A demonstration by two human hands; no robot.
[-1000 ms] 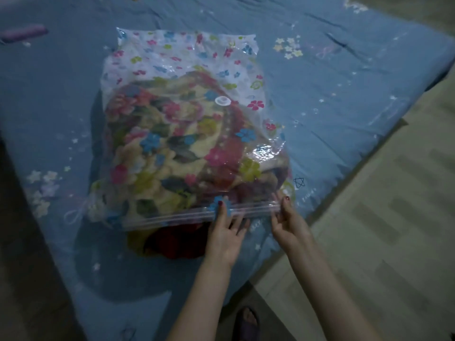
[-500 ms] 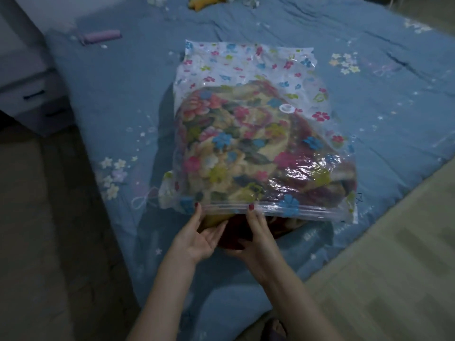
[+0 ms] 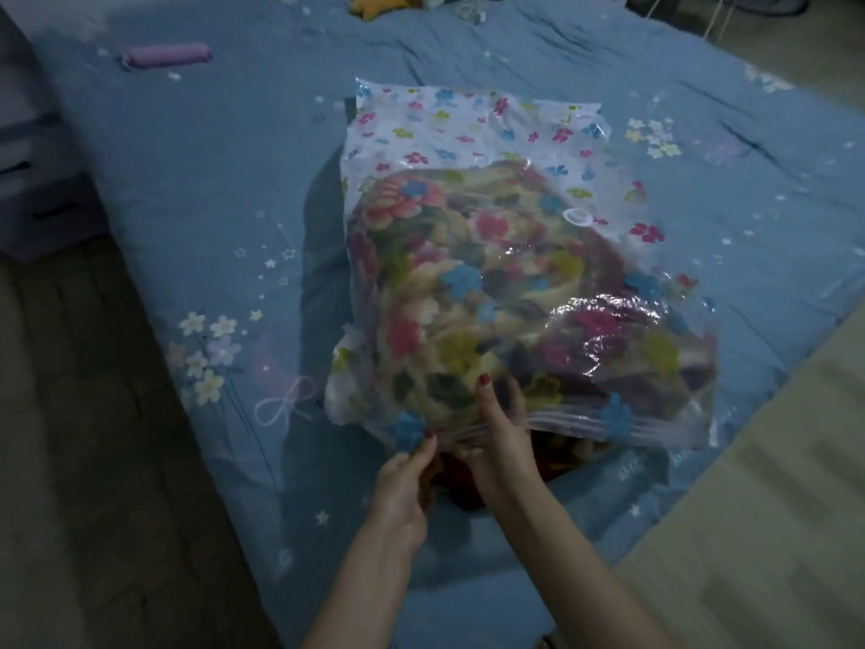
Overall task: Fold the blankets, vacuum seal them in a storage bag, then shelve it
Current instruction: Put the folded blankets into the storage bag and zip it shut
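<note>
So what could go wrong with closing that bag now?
Some blanket sticks out under the zip strip at the bag's mouth. If it gets caught in the zip, the seal may leak. Both hands, left and right, pinch near the left end, so the rest of the zip could stay open. The bag looks puffy, so pressing may pop the zip apart.

flower-print clear bag (image 3: 472, 128), floral blanket (image 3: 468, 292), blue bedspread (image 3: 210, 180)
</note>
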